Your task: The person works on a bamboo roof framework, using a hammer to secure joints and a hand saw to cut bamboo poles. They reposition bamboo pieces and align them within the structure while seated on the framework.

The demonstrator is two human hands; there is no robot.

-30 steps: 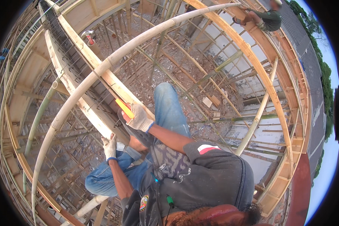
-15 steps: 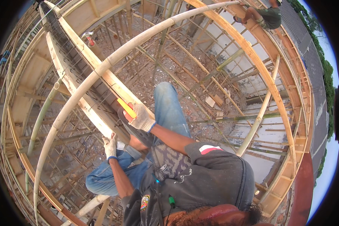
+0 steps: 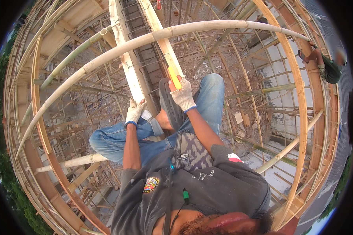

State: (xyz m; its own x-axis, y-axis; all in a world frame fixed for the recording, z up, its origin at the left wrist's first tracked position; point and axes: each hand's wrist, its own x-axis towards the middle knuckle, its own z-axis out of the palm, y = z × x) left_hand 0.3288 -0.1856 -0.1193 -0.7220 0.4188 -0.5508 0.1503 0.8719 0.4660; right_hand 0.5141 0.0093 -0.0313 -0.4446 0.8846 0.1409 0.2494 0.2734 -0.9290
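My right hand [image 3: 183, 95], in a pale knit glove with a blue cuff, is closed around a yellow-orange handle [image 3: 174, 78]. It lies against the near part of the right wooden board [image 3: 164, 49]; the tool's working end cannot be made out. My left hand [image 3: 135, 111], gloved alike, has its fingers curled over the near end of the left wooden board [image 3: 131, 74]. Tied steel bars [image 3: 138, 29] run in the trough between the boards. A dark sandal [image 3: 170, 102] on my foot is close beside my right hand.
A long bamboo pole [image 3: 202, 26] crosses over both boards ahead of me. Bamboo props stand below, above rubble-strewn ground [image 3: 208, 51]. A red-handled tool [image 3: 159, 5] stands in a holder beside the right board. Another person [image 3: 328, 64] sits on the formwork at far right.
My view has swung left, so the boards and pole appear farther right and more upright. Both hands keep their places at the boards, the right still holding the yellow-orange handle.
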